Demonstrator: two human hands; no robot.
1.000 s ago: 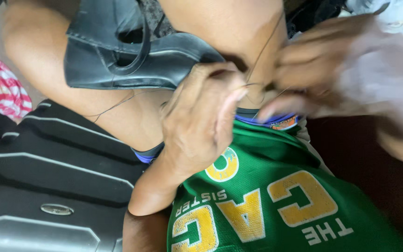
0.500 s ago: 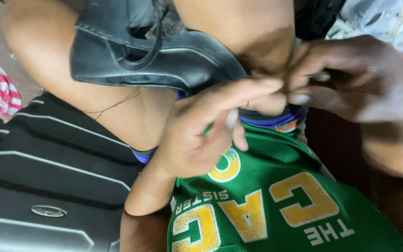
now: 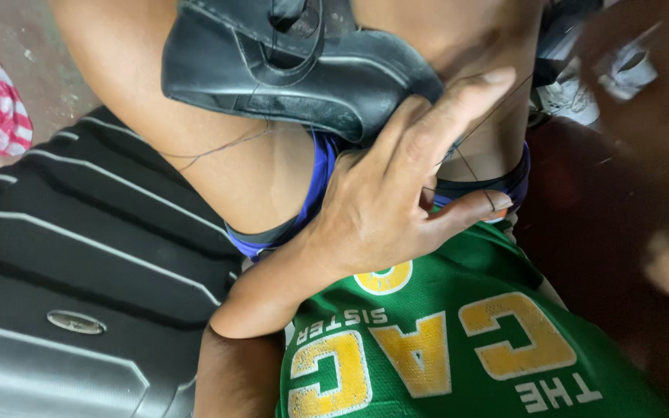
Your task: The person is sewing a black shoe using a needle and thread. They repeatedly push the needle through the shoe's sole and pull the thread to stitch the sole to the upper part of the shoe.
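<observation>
Grey concrete floor at upper left; ribbed black hard-shell suitcase below. Black leather shoe rests across my bare thighs. Left hand spread wide, thin dark thread running across its fingers, beside the shoe's toe. Right hand blurred, grip unreadable. Green jersey, yellow lettering.

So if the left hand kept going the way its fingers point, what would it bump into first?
Probably the bare leg just past the toe of the black leather shoe. The left hand points up and right, fingertips already beside that skin, though depth is hard to judge.
</observation>
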